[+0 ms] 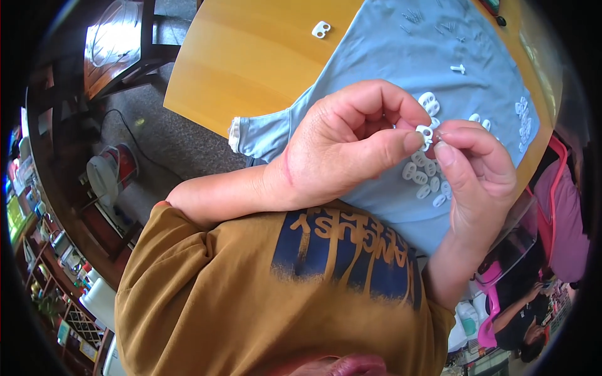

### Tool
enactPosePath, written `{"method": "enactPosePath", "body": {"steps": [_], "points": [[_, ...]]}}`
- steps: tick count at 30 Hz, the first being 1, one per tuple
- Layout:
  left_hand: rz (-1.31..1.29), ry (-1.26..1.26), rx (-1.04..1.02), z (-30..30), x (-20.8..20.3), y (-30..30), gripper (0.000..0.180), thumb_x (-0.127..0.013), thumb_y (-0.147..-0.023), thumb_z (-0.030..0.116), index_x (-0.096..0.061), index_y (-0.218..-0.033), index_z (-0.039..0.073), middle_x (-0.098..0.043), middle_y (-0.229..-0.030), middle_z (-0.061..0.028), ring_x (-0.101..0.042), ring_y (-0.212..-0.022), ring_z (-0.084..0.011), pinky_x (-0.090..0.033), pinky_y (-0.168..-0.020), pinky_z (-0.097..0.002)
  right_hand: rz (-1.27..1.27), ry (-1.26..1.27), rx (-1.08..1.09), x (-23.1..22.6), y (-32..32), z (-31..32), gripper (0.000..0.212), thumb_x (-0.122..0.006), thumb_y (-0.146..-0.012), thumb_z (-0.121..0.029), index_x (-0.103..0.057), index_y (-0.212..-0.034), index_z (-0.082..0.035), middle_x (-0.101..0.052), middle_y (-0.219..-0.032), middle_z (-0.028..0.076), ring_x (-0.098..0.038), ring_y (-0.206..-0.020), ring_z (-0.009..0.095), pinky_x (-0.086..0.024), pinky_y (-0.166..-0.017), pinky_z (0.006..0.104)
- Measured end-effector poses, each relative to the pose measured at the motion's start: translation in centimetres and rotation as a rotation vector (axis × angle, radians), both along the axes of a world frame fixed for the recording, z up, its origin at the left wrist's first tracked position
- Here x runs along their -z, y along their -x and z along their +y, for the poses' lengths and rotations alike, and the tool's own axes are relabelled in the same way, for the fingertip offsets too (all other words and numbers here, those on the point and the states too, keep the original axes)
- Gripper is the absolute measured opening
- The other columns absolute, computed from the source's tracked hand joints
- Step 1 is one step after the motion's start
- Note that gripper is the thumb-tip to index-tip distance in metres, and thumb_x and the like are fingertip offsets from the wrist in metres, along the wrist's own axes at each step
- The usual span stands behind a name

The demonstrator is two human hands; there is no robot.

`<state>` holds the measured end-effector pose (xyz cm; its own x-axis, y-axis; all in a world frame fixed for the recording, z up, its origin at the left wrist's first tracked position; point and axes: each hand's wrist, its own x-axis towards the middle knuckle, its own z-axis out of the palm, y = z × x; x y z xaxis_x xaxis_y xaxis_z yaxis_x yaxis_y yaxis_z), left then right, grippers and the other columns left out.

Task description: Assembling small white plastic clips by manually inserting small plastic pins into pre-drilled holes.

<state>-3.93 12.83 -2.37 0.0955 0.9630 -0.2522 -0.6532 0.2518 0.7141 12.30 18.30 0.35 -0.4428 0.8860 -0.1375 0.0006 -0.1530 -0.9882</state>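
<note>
Between thumb and forefinger, my left hand pinches a small white plastic cord lock with holes in it. Close against it, my right hand is closed in a pinch on a tiny thin metal piece that looks like a spring; the fingertips partly hide it. Just behind and below my fingers lie several white two-hole cord lock pieces on a light blue cloth. Farther back on the cloth are a white T-shaped plunger and several small metal springs.
The cloth covers part of a wooden table. A lone white cord lock sits on the bare wood. More small white pieces are heaped near the right edge. At lower right, a person in dark clothing appears beyond a pink item.
</note>
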Motion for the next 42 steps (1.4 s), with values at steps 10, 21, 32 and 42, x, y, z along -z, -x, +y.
{"method": "enactPosePath", "body": {"steps": [10,21,32,42], "points": [[0.084,-0.02,-0.01,-0.6,-0.4,-0.5,0.017,-0.059,-0.082,0.004,-0.055,-0.098,0.001,-0.057,-0.08,0.0002,-0.046,-0.06,-0.0012,-0.036,-0.05,-0.0145,-0.039,0.042,0.001,-0.6,-0.3,-1.0,0.024,-0.06,-0.076,0.01,-0.056,-0.099,0.003,-0.059,-0.084,0.005,-0.053,-0.073,0.007,-0.043,-0.063,0.0163],[0.098,-0.028,0.017,-0.5,-0.1,-0.3,0.016,-0.058,-0.082,0.002,-0.055,-0.098,0.001,-0.057,-0.082,0.0005,-0.046,-0.063,-0.0009,-0.036,-0.053,-0.0143,-0.079,-0.037,-0.024,-0.7,0.0,-1.1,0.028,-0.06,-0.074,0.011,-0.055,-0.101,0.005,-0.058,-0.084,0.005,-0.053,-0.076,0.008,-0.043,-0.068,0.0183],[0.397,-0.305,0.038,-0.6,1.5,0.3,0.016,-0.057,-0.081,-0.005,-0.056,-0.096,0.0,-0.055,-0.09,-0.0053,-0.052,-0.08,-0.0086,-0.042,-0.068,-0.0207,-0.366,-0.367,-0.109,-1.3,0.0,-1.6,0.025,-0.059,-0.075,0.012,-0.054,-0.1,0.007,-0.058,-0.088,0.007,-0.055,-0.081,0.01,-0.043,-0.075,0.0203],[0.222,-0.104,0.03,-1.0,0.9,-0.2,0.013,-0.057,-0.083,-0.001,-0.056,-0.096,0.001,-0.055,-0.086,-0.0033,-0.051,-0.066,-0.0052,-0.042,-0.057,-0.0176,-0.265,-0.185,-0.078,-0.6,0.1,-1.8,0.025,-0.058,-0.078,0.011,-0.053,-0.102,0.005,-0.058,-0.088,0.006,-0.054,-0.081,0.009,-0.043,-0.074,0.0189]]}}
